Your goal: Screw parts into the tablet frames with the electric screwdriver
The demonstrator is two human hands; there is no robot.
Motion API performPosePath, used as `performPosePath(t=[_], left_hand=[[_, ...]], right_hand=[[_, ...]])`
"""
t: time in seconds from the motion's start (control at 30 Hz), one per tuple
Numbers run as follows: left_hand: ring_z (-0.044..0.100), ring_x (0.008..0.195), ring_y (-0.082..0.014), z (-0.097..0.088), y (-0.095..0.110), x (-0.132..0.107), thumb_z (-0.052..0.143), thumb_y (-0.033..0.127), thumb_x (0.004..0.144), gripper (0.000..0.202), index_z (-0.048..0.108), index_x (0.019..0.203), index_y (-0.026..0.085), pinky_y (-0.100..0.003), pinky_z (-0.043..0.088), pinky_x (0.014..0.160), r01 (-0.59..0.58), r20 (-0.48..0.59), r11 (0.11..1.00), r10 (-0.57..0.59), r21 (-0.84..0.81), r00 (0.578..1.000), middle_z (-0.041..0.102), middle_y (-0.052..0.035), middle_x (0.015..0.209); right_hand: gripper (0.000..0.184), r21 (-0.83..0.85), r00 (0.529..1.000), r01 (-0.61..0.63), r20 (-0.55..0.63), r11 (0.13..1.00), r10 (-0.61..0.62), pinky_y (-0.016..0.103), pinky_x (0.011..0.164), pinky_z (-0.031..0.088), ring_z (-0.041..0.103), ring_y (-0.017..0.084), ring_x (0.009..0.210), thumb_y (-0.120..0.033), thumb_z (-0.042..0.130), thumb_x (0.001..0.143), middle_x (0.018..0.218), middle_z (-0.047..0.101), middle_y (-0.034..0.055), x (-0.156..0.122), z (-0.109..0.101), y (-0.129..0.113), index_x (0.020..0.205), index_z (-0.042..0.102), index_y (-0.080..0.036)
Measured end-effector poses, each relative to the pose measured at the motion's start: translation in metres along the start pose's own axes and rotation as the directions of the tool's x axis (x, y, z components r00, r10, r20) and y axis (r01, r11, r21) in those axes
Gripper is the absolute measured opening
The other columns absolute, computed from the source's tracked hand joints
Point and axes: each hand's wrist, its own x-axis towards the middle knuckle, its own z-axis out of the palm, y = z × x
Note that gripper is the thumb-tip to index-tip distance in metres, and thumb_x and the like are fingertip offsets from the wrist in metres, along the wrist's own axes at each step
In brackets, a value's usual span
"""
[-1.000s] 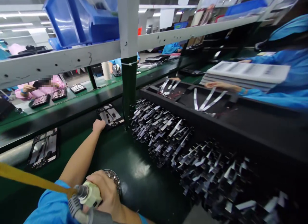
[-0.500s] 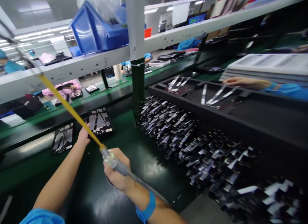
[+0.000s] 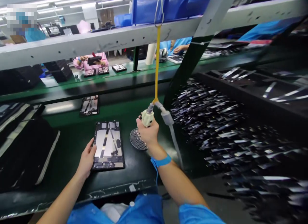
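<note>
An opened tablet frame [image 3: 108,145] lies flat on the green mat in front of me. My left hand [image 3: 87,157] rests against its left edge, fingers on the rim. My right hand [image 3: 147,134] is closed round a pale electric screwdriver [image 3: 147,117], held upright over a round screw dish [image 3: 137,139]. The screwdriver hangs from a yellow strap [image 3: 157,62] clipped to the shelf rail, and a grey hose [image 3: 171,131] runs down from it. A blue band [image 3: 160,161] circles my right wrist.
Another tablet frame [image 3: 89,105] lies farther back on the belt. A mass of small black and silver parts [image 3: 216,121] covers the right side. Dark trays [image 3: 24,147] stack at the left. People in pink [image 3: 90,60] and blue work across the line.
My view swung left and down. The left hand drew the tablet frame from the belt toward me. The right hand raised the screwdriver upright above the screw dish.
</note>
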Motion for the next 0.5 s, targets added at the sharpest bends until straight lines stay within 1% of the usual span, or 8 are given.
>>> performPosePath(t=[0.03,0.07,0.13,0.2,0.27,0.37,0.43,0.5], left_hand=[[0.071,0.095,-0.027,-0.005,-0.001,-0.003,0.07,0.046,0.09,0.058,0.062,0.143,0.024,-0.041,0.06,0.084,-0.131,0.007,0.976,0.132,0.174,0.991,0.072,-0.009,0.109],[0.069,0.104,-0.0296,-0.009,0.0,-0.006,0.071,0.048,0.089,0.052,0.069,0.134,0.023,-0.044,0.057,0.09,-0.279,0.048,0.9,0.28,0.334,0.959,0.069,-0.0104,0.115],[0.062,0.116,-0.0315,-0.011,0.008,-0.011,0.067,0.047,0.092,0.037,0.075,0.118,0.022,-0.048,0.052,0.1,-0.543,0.232,0.668,0.501,0.509,0.834,0.065,-0.0114,0.123],[0.06,0.113,-0.03,-0.003,0.018,-0.017,0.063,0.046,0.096,0.03,0.074,0.113,0.023,-0.048,0.05,0.099,-0.699,0.448,0.496,0.54,0.515,0.713,0.066,-0.0107,0.118],[0.06,0.105,-0.0282,0.011,0.026,-0.024,0.064,0.045,0.096,0.028,0.072,0.111,0.023,-0.045,0.05,0.092,-0.774,0.602,0.412,0.487,0.48,0.633,0.066,-0.0096,0.109],[0.059,0.098,-0.0271,0.032,0.026,-0.03,0.065,0.039,0.097,0.021,0.069,0.107,0.021,-0.043,0.05,0.086,-0.813,0.681,0.37,0.448,0.449,0.58,0.065,-0.0094,0.104],[0.059,0.095,-0.0261,0.038,0.024,-0.03,0.061,0.034,0.099,0.016,0.067,0.103,0.02,-0.041,0.05,0.084,-0.815,0.68,0.384,0.453,0.435,0.576,0.065,-0.0092,0.102],[0.061,0.095,-0.0249,0.036,0.023,-0.027,0.059,0.032,0.101,0.015,0.065,0.102,0.019,-0.04,0.052,0.083,-0.811,0.673,0.406,0.459,0.421,0.58,0.066,-0.0088,0.101]], right_hand=[[0.023,0.023,1.0,0.007,0.019,1.0,-0.008,0.035,0.076,0.06,0.068,0.018,0.073,-0.035,0.074,0.084,0.086,0.072,0.0031,0.003,0.006,-0.002,0.1,0.07,-0.018],[0.023,0.044,0.999,0.017,0.035,0.999,-0.018,0.034,0.075,0.059,0.067,0.017,0.073,-0.035,0.073,0.084,0.087,0.072,0.0026,0.005,0.011,-0.004,0.1,0.069,-0.019],[0.021,0.077,0.997,0.046,0.054,0.996,-0.05,0.034,0.076,0.059,0.067,0.018,0.074,-0.035,0.073,0.085,0.088,0.071,0.0023,0.006,0.021,-0.009,0.099,0.069,-0.021],[0.019,0.09,0.996,0.067,0.048,0.994,-0.072,0.034,0.077,0.059,0.068,0.019,0.077,-0.035,0.072,0.085,0.088,0.071,0.0024,0.004,0.027,-0.01,0.098,0.068,-0.021],[0.018,0.084,0.996,0.075,0.047,0.994,-0.079,0.035,0.079,0.059,0.068,0.019,0.078,-0.034,0.072,0.085,0.087,0.071,0.0026,-0.003,0.03,-0.008,0.097,0.068,-0.021],[0.015,0.062,0.992,0.087,0.083,0.994,-0.092,0.036,0.079,0.059,0.068,0.02,0.077,-0.032,0.071,0.084,0.084,0.071,0.0024,-0.013,0.027,-0.001,0.094,0.068,-0.021],[0.014,0.055,0.99,0.091,0.107,0.994,-0.097,0.036,0.079,0.059,0.068,0.02,0.077,-0.031,0.071,0.084,0.083,0.071,0.0022,-0.018,0.023,0.004,0.093,0.068,-0.021],[0.015,0.051,0.989,0.086,0.118,0.995,-0.091,0.035,0.08,0.058,0.069,0.02,0.078,-0.031,0.071,0.084,0.086,0.071,0.002,-0.019,0.02,0.008,0.094,0.068,-0.021]])
